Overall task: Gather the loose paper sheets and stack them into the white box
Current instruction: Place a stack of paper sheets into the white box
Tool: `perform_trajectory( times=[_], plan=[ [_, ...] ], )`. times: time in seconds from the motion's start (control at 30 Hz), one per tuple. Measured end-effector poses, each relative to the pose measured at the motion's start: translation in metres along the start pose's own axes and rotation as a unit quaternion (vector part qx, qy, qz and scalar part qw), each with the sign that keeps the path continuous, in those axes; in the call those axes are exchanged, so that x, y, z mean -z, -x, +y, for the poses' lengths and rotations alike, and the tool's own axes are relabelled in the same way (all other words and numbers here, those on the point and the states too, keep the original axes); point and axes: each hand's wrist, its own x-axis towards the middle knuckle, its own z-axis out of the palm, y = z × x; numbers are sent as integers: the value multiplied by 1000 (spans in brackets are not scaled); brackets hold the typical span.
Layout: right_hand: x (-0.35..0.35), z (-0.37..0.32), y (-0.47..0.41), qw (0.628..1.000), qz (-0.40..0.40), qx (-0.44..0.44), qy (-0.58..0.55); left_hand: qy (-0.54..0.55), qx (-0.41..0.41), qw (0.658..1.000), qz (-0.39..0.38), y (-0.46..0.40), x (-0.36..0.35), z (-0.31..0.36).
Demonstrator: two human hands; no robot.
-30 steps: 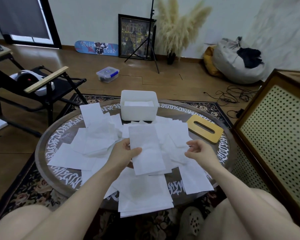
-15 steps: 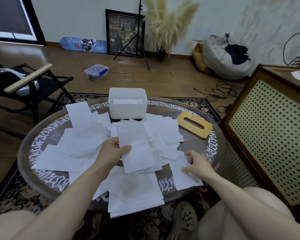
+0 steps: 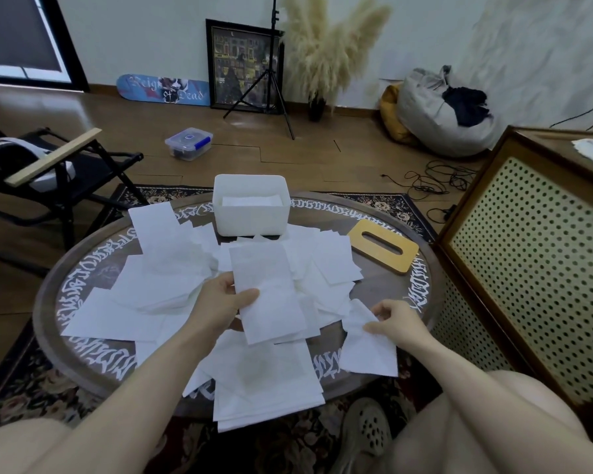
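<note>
1. Round and dark, the wooden table (image 3: 48,295) with white lettering around its rim stands on a patterned rug, and loose white paper sheets (image 3: 158,282) lie scattered over most of its top.
2. My left hand (image 3: 220,302) holds a tall white paper sheet (image 3: 267,292) above the pile, thumb curled over its left edge and my other fingers underneath.
3. My right hand (image 3: 396,321) pinches the upper corner of a smaller white sheet (image 3: 367,350) at the table's near right edge, crumpling that corner.
4. At the far side sits the white rectangular plastic box (image 3: 250,220), open on top, with a flat layer of white paper inside.
5. Right of the box lies a yellow wooden lid with an oval slot (image 3: 384,246).
</note>
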Motion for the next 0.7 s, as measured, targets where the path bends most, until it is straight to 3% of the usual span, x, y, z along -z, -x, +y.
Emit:
perform_trajectory(
  times=[0.33, 0.7],
  plan=[
    [31, -55, 35, 961, 104, 92, -238, -10, 7, 1000, 4, -2, 1, -3],
    [-3, -122, 46, 889, -12, 65, -453, -23, -7, 1000, -3, 0, -3, -4]
  ],
)
